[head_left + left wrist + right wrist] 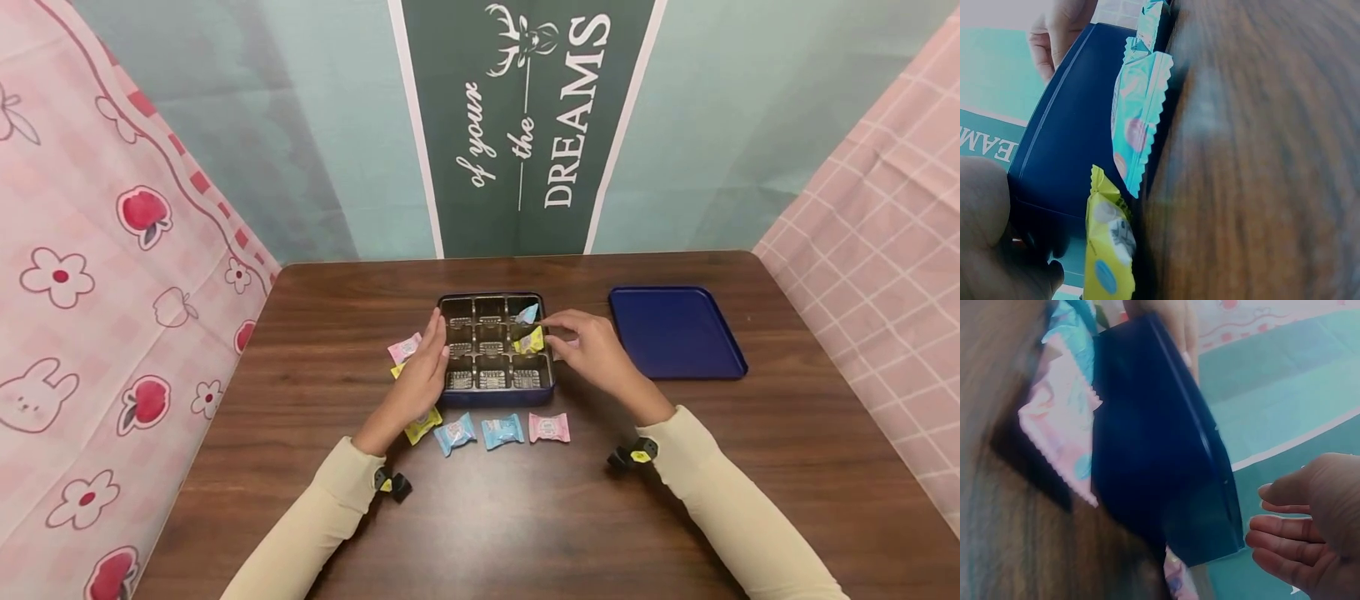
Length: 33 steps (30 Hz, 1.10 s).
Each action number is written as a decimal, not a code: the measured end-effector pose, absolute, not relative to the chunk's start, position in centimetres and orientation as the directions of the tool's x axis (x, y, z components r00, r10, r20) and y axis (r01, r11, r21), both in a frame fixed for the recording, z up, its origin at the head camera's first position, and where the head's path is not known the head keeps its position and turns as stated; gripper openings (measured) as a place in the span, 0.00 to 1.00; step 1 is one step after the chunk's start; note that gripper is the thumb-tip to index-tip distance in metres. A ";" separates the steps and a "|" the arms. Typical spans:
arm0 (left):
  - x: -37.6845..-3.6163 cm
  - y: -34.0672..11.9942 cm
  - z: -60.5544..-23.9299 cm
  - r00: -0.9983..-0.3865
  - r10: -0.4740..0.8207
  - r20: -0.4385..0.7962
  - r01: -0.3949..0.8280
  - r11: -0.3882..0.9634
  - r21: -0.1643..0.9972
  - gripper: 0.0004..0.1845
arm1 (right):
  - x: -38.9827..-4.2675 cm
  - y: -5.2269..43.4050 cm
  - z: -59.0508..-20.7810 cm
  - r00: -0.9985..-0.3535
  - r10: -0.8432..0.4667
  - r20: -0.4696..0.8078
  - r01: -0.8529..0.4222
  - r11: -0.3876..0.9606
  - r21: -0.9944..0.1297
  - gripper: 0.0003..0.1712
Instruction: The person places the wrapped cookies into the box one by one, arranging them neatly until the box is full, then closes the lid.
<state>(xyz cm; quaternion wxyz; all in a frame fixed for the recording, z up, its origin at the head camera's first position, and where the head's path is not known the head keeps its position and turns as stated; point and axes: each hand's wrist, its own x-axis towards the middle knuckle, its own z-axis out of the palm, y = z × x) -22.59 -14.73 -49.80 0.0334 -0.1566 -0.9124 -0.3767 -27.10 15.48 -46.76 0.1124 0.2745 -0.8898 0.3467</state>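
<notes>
1. While two wrapped candies are already lying in the right column of the compartment tray (pixel 495 398), a blue one (pixel 527 313) in the far cell and a yellow one (pixel 530 341) in the middle cell, the other seven cells are showing only their ribbed liners, so the filling looks to be at an early stage.
2. The right hand (pixel 592 350) is hovering just beside the tray's right wall, fingers loosely extended toward the yellow candy and grasping nothing, as the right wrist view bears out; I judge it to be letting go of that piece.
3. The left hand (pixel 420 375) is resting flat against the tray's left wall, fingers straight, steadying it rather than clutching anything.
4. Loose candies are waiting on the wooden table (pixel 525 517): a pink one (pixel 405 347) near the left hand's fingers, a yellow one (pixel 422 426) partly under that hand's wrist, and a row of blue (pixel 455 433), blue (pixel 502 431) and pink (pixel 549 427) just in front of the tray.
5. A dark blue lid (pixel 677 332) is lying well apart to the right.
6. The next move is calling for a pinch on one loose candy, probably from the front row, then a drop into an empty cell.
</notes>
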 end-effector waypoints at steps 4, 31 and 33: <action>-22.6 -14.7 -49.8 -0.947 0.264 0.185 0.317 0.664 0.677 0.29 | -26.9 16.2 -47.1 -0.844 -0.401 0.356 -0.536 0.653 -0.535 0.21; -22.5 -14.7 -49.6 -0.945 0.274 0.177 0.319 0.664 0.677 0.29 | -26.3 18.7 -50.1 -0.859 -0.441 0.260 -0.512 0.746 -0.426 0.20; -22.5 -14.8 -49.6 -0.946 0.274 0.176 0.318 0.663 0.678 0.29 | -26.3 18.6 -50.2 -0.861 -0.436 0.260 -0.508 0.750 -0.423 0.20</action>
